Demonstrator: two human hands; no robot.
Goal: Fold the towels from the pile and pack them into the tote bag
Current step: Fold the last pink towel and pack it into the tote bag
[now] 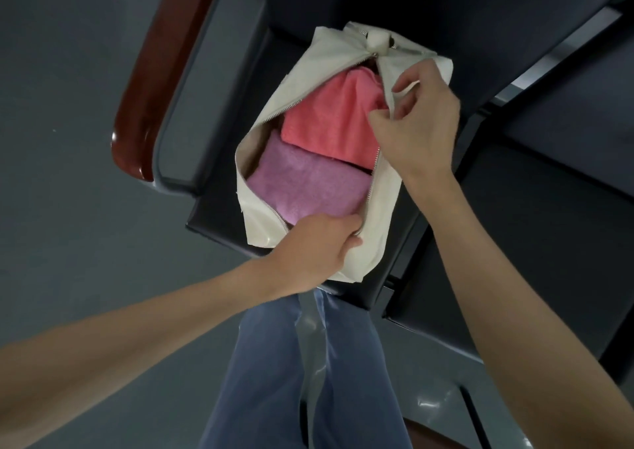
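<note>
**Towels packed, bag mouth being drawn together**

Towels are already lying inside the cream tote bag [379,205], which is sitting on the dark seat [219,215] of a chair with a reddish wooden armrest [144,88]. A coral towel [329,119] is filling the far half of the opening and a lilac towel [305,187] the near half, the two touching where they meet.

The left hand [315,253] is curling its fingers over the near end of the zip opening, pinching the fabric where the teeth come together. The right hand [415,122] is holding the far rim — thumb and fingers bent round a strip of the cream cloth, possibly a strap or tab; which one is hard to tell.

Both towels look soft and light, squashing easily, so the load should be giving no resistance. The bag itself is limp cloth that is sagging wherever it is unsupported — best taken by its rim or the zip ends, as both hands are doing, since the zip will probably snag unless the edges are being held taut.
</note>
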